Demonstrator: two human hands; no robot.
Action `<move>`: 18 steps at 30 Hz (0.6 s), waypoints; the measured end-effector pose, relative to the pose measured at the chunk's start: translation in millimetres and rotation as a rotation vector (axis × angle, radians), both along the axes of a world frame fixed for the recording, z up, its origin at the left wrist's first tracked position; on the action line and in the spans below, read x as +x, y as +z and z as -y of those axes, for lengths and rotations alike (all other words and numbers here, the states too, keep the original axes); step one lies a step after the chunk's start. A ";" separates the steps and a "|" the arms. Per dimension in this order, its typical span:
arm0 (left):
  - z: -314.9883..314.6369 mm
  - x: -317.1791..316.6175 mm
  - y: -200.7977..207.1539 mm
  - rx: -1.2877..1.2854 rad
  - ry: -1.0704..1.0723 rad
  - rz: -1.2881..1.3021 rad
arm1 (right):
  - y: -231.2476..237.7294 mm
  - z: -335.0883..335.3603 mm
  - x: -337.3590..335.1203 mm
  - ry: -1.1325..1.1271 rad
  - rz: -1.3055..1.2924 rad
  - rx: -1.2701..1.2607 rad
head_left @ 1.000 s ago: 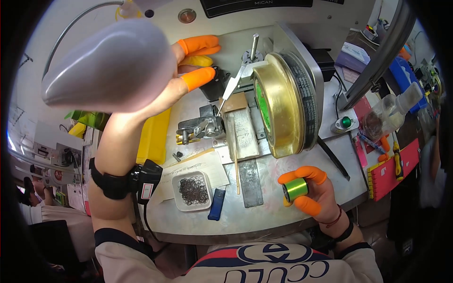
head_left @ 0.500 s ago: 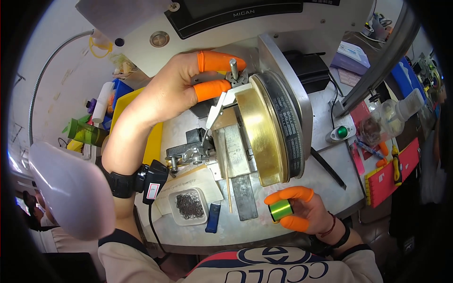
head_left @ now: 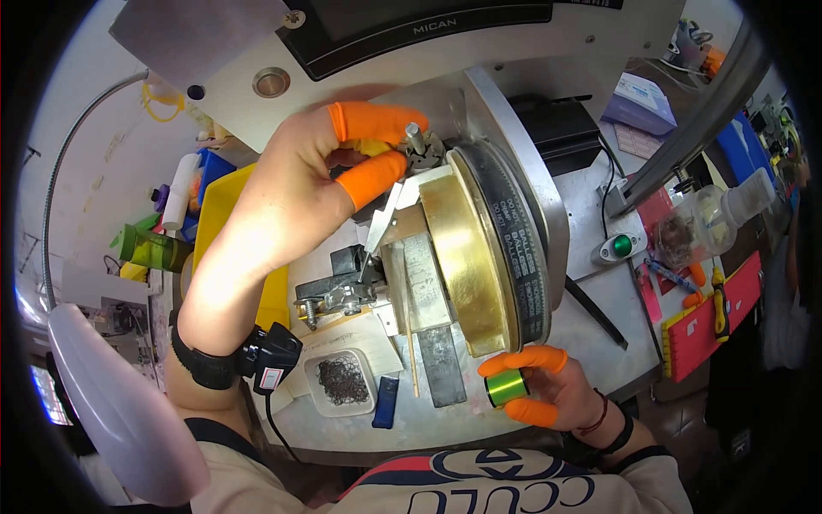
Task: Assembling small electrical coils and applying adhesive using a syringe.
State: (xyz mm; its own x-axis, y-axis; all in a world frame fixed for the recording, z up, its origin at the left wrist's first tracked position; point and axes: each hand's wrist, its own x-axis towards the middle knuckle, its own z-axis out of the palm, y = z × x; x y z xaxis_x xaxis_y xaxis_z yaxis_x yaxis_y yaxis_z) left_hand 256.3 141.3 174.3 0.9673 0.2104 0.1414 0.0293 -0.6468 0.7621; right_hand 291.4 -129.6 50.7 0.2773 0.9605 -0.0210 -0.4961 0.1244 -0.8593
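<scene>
My left hand [head_left: 312, 171], with orange covers on its fingers, is closed at a small notched metal knob [head_left: 419, 156] with an upright post, thumb and forefinger on either side. Right beside the knob stands a wide brass-coloured drum [head_left: 462, 265] with a black printed belt [head_left: 518, 248] around its far rim. A thin white metal arm [head_left: 385, 218] slants down from the knob. Just below the drum, my right hand [head_left: 552, 390], also in orange finger covers, holds a spool of shiny green thread or wire [head_left: 508, 387] between thumb and fingers.
A white dish [head_left: 342, 381] of dark curled wire bits and a blue bar [head_left: 385, 403] lie near the front edge. Left of the drum sits a small metal clamp assembly [head_left: 342, 295]. A lamp head [head_left: 111, 403] juts in at left; a yellow bin [head_left: 214, 206] stands behind my left forearm.
My left hand has shifted slightly left in the picture and its fingers are still at the knob. The green spool has turned a little in my right hand. The view has moved slightly.
</scene>
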 end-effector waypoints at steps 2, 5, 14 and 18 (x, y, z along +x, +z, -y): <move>-1.4 1.2 2.1 -0.223 0.014 -0.036 | -0.3 -0.3 -0.2 0.006 0.009 0.003; -2.6 4.3 6.8 -0.256 -0.027 0.005 | 0.3 -1.6 0.3 0.013 0.030 0.002; 10.3 -11.6 14.0 -0.453 0.011 0.184 | -1.4 1.2 -1.4 -0.001 0.089 -0.008; 25.9 -40.8 18.7 -0.396 0.066 0.417 | -6.1 7.1 -4.8 -0.087 0.082 0.082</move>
